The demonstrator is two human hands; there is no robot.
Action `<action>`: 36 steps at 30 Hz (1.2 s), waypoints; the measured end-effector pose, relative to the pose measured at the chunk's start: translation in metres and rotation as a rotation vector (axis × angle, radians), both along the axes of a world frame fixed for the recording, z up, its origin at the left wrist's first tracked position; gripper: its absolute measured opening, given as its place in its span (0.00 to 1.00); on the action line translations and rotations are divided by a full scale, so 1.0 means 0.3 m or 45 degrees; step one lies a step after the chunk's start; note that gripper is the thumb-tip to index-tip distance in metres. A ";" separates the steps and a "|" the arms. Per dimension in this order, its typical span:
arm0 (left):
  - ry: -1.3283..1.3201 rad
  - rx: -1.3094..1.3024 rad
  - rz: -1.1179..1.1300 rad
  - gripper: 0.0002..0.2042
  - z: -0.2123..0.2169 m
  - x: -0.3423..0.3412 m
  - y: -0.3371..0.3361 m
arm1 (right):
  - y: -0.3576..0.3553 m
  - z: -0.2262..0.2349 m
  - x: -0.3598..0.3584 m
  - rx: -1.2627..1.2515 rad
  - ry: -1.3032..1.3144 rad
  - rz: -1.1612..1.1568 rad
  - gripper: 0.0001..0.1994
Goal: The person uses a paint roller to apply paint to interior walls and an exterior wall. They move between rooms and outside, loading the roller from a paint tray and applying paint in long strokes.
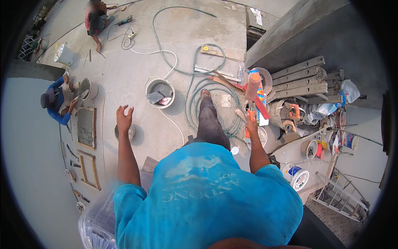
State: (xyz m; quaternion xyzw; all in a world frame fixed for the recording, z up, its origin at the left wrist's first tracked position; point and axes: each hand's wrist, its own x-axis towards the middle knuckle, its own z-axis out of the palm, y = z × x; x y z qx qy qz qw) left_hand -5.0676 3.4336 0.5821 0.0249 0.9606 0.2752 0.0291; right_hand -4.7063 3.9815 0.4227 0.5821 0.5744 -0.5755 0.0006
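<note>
My left hand (124,119) is held out at the left, fingers apart, with nothing in it. A small bucket (132,132) stands on the floor below it, partly hidden by the arm. My right hand (252,125) is closed around an orange-handled tool (251,114), whose kind I cannot make out. Beyond that hand are a long red piece (261,108) and a reddish cylinder with an orange end (253,85). Under the right hand sits a white tub (263,135), partly covered. Ahead, a white bucket (148,92) holds a grey block and other items.
A green hose (191,108) coils around my bare foot (205,94). A white cable (175,62) crosses the floor. Ladders (300,78), buckets and bags crowd the right. One person (58,97) crouches left beside a mortar-filled frame (86,128); another person (96,23) is farther off near a power tool (125,20).
</note>
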 end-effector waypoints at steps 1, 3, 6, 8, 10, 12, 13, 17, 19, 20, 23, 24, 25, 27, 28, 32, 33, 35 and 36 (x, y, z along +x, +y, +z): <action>-0.038 -0.009 0.026 0.25 -0.045 -0.050 0.033 | 0.075 0.009 -0.109 0.064 0.058 0.019 0.28; -0.285 0.082 0.210 0.25 -0.100 -0.045 0.157 | 0.229 0.025 -0.317 0.090 0.059 0.054 0.28; -1.018 0.140 0.443 0.23 -0.274 0.019 0.147 | 0.374 0.135 -0.666 -0.019 0.125 -0.003 0.24; -1.202 0.121 0.489 0.23 -0.201 -0.015 0.199 | 0.532 0.285 -0.881 0.092 0.351 -0.013 0.22; -1.184 0.285 0.734 0.24 -0.219 -0.045 0.203 | 0.645 0.395 -1.088 0.195 0.447 -0.037 0.19; -1.228 0.247 0.790 0.25 -0.289 -0.122 0.201 | 0.754 0.470 -1.330 0.284 0.383 -0.068 0.17; -1.204 0.273 0.737 0.26 -0.305 -0.196 0.217 | 0.815 0.544 -1.414 0.383 0.460 -0.080 0.17; -1.238 0.306 0.565 0.26 -0.378 -0.635 0.319 | 1.060 0.725 -1.738 0.730 0.580 -0.241 0.14; -1.190 0.319 0.670 0.25 -0.425 -0.980 0.437 | 1.191 0.751 -1.892 0.931 0.642 -0.330 0.12; -1.178 0.313 0.717 0.25 -0.428 -1.144 0.504 | 1.240 0.783 -1.960 1.019 0.652 -0.385 0.12; -1.041 0.350 0.682 0.22 -0.466 -1.643 0.791 | 1.436 0.955 -2.159 1.190 0.759 -0.520 0.12; -0.935 0.374 0.557 0.20 -0.410 -1.846 0.926 | 1.484 1.013 -2.176 1.219 0.788 -0.572 0.11; -0.832 0.405 0.401 0.19 -0.317 -2.045 1.076 | 1.530 1.089 -2.199 1.241 0.858 -0.619 0.12; -0.709 0.402 0.157 0.21 -0.259 -2.403 1.283 | 1.644 1.122 -2.351 1.280 0.938 -0.704 0.11; -0.696 0.546 0.051 0.19 -0.241 -2.566 1.379 | 1.679 1.178 -2.404 1.359 0.975 -0.753 0.11; -0.448 0.450 -0.215 0.22 -0.064 -2.998 1.794 | 1.896 1.139 -2.498 1.723 1.219 -0.847 0.08; -0.460 0.445 -0.275 0.22 -0.067 -3.063 1.900 | 1.962 1.081 -2.531 1.763 1.221 -0.885 0.08; -0.496 0.417 -0.324 0.23 -0.135 -3.157 2.053 | 2.073 0.831 -2.608 1.776 1.155 -0.954 0.07; -0.510 0.392 -0.326 0.24 -0.181 -3.191 2.124 | 2.112 0.590 -2.634 1.753 1.091 -1.003 0.07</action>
